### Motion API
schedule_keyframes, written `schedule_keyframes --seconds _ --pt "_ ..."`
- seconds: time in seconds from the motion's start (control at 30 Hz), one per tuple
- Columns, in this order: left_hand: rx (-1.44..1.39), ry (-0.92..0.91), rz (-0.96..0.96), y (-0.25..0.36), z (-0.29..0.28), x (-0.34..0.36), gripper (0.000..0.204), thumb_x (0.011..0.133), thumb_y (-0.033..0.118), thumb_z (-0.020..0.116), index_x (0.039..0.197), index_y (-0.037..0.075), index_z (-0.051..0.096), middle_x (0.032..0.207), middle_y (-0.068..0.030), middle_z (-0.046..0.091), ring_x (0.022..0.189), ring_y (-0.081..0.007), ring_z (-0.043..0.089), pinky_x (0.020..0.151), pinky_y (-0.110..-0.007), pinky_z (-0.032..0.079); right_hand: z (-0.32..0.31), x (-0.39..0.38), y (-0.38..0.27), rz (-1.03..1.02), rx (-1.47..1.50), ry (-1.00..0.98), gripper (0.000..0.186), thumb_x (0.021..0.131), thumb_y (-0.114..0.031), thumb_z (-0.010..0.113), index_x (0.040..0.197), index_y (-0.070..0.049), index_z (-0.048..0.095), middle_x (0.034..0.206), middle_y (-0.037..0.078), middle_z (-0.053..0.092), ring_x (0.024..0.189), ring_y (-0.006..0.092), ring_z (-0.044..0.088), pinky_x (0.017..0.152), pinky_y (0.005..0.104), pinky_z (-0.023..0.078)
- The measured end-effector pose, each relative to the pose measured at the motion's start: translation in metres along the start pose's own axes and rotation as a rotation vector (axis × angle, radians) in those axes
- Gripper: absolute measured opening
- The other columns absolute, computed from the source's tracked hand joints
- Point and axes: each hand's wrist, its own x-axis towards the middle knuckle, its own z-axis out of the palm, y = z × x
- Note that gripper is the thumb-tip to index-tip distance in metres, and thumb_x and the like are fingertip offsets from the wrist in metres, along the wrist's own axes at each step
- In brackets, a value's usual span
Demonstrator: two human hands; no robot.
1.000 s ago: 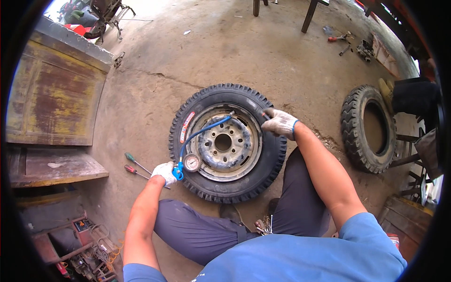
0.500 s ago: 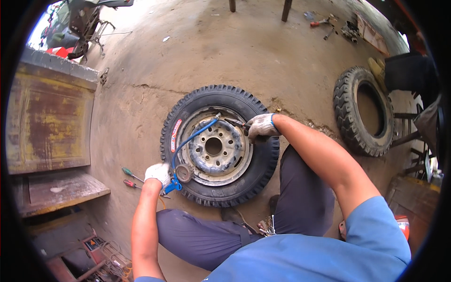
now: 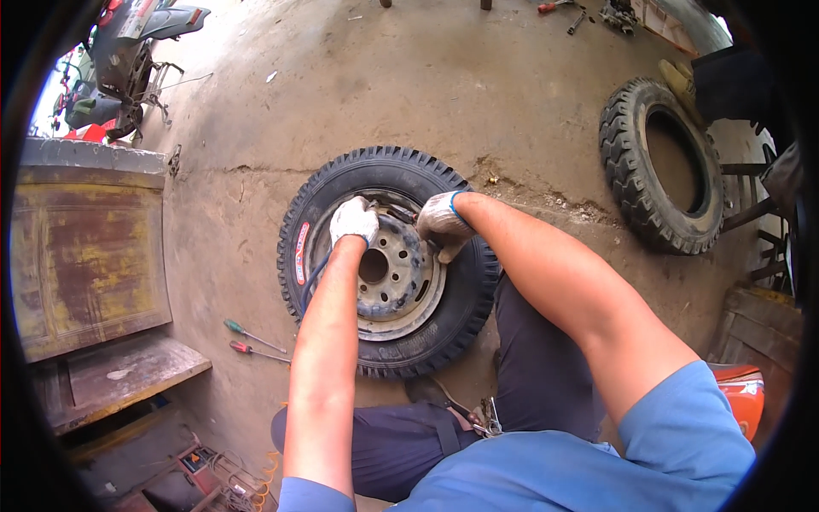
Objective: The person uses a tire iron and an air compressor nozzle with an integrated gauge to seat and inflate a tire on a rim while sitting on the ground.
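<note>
A black tyre [image 3: 461, 328] on a worn steel wheel rim [image 3: 401, 264] lies flat on the floor before my knees. My left hand [image 3: 354, 220], in a white glove, is closed at the rim's upper left, around the end of a blue air hose [image 3: 312, 280]; its fingertips are partly hidden. The rest of the hose passes under my left forearm, which also hides the gauge. With my gloved right hand [image 3: 444, 226] I grip dark pliers [image 3: 401, 212] at the rim's upper right. Their jaws point left toward the fingers of my left hand.
Green-handled [image 3: 256, 336] and red-handled screwdrivers [image 3: 258, 351] lie left of the tyre, beside a worn wooden cabinet [image 3: 94, 256]. Another tyre [image 3: 627, 175] stands at the right, near dark chair legs [image 3: 751, 209]. A motorcycle [image 3: 119, 77] is at the far left.
My left hand has left the blue inflator gun with its gauge and moved up and right to the hose end at the rim. My right hand still holds the pliers there.
</note>
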Motion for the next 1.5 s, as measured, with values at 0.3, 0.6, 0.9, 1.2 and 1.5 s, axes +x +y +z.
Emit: schedule_keyframes --seconds 0.3,0.6,0.9,1.2,1.5 --pt "0.074 -0.073 -0.012 0.01 -0.019 0.003 0.034 0.086 0.029 0.063 0.108 0.008 0.078 0.112 -0.0211 0.074 0.11 -0.037 0.069 0.098 -0.043 0.053 0.02 0.041 0.035 0.064 0.273 0.101 0.016 0.079 0.001 0.074 0.093 -0.006 0.074 0.085 0.005 0.072 0.08 0.0185 0.07 0.072 0.0309 0.058" --pt "0.176 -0.119 0.051 0.029 -0.026 0.028 0.035 0.085 0.021 0.059 0.106 0.001 0.078 0.113 -0.0265 0.071 0.111 -0.0398 0.07 0.097 -0.044 0.055 0.051 0.072 0.09 0.205 0.731 0.186 0.008 0.093 -0.014 0.061 0.089 -0.014 0.067 0.072 0.004 0.066 0.063 0.0203 0.067 0.052 0.0334 0.052" --pt "0.029 -0.12 -0.018 0.007 -0.017 0.017 0.035 0.086 0.024 0.059 0.11 0.004 0.076 0.117 -0.0244 0.071 0.114 -0.0396 0.067 0.1 -0.044 0.053 0.028 0.057 0.016 0.647 1.59 0.138 0.016 0.096 -0.013 0.059 0.083 -0.005 0.056 0.068 0.009 0.056 0.054 0.0221 0.054 0.05 0.0361 0.048" --pt "0.018 0.109 0.124 -0.019 0.01 -0.022 0.027 0.094 0.025 0.06 0.115 0.009 0.068 0.106 -0.0186 0.072 0.102 -0.0381 0.069 0.091 -0.048 0.055 0.023 0.058 0.006 0.636 1.214 0.001 0.007 0.097 -0.023 0.06 0.101 -0.017 0.06 0.089 -0.001 0.061 0.086 0.0151 0.06 0.08 0.0342 0.051" --pt "0.029 0.141 0.052 -0.009 0.023 -0.014 0.027 0.099 0.025 0.052 0.106 0.004 0.069 0.1 -0.0242 0.073 0.096 -0.0411 0.071 0.087 -0.052 0.055 0.017 0.059 0.011 0.739 1.255 -0.034 0.015 0.094 -0.025 0.061 0.109 -0.023 0.058 0.1 -0.009 0.057 0.107 0.0096 0.057 0.091 0.0282 0.048"
